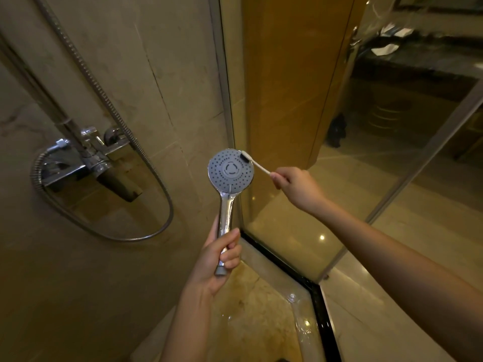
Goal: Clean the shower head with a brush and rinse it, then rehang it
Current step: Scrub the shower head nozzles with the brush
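Note:
A chrome shower head (pixel 230 170) with a round grey nozzle face points up toward me in the middle of the view. My left hand (pixel 219 259) grips its chrome handle from below. My right hand (pixel 295 186) pinches the white handle of a small brush (pixel 254 163), a toothbrush by its look. The brush's dark bristle end lies on the upper right rim of the grey face. The flexible metal hose (pixel 109 108) loops down the wall on the left; its join to the handle is hidden behind my left hand.
A chrome mixer tap with spout (pixel 86 163) is fixed to the beige tiled wall at left. The glass shower screen (pixel 287 126) stands just right of the shower head, with a black seal along its base. Wet stone floor (pixel 251 309) lies below.

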Demonstrator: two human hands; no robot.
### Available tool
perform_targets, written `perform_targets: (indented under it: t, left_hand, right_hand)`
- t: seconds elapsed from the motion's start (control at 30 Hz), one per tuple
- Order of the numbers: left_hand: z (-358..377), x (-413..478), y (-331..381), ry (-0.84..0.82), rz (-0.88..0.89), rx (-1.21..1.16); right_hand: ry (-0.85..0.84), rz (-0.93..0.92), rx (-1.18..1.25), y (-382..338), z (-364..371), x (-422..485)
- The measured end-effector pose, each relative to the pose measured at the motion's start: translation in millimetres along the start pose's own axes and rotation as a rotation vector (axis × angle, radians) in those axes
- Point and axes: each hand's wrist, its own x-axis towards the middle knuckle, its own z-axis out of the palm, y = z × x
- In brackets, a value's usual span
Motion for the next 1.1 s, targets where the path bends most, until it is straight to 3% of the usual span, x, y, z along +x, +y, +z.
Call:
perform_targets:
  t: [0.3, 0.6, 1.0, 1.1]
  left_hand:
    - [3.4, 3.9, -3.8, -0.038, -0.031, -0.021]
    - [-1.2, 10.2, -1.4, -0.019, -0.044, -0.016]
    - [-4.3, 9.1, -3.5, -0.013, -0.042, 0.067]
    - [-4.8, 9.0, -3.1, 0.002, -0.039, 0.076]
  right_hand:
    - [0.024, 0.013, -0.026, 0.9, 4.0, 1.3]
    - [-0.017, -0.026, -0.207, -1.4, 8.5, -6.4]
    - [0.089, 0.047, -0.166, 10.1, 6.8, 4.2]
    - [0.020, -0.034, -0.226, 2.1, 17.2, -5.3]
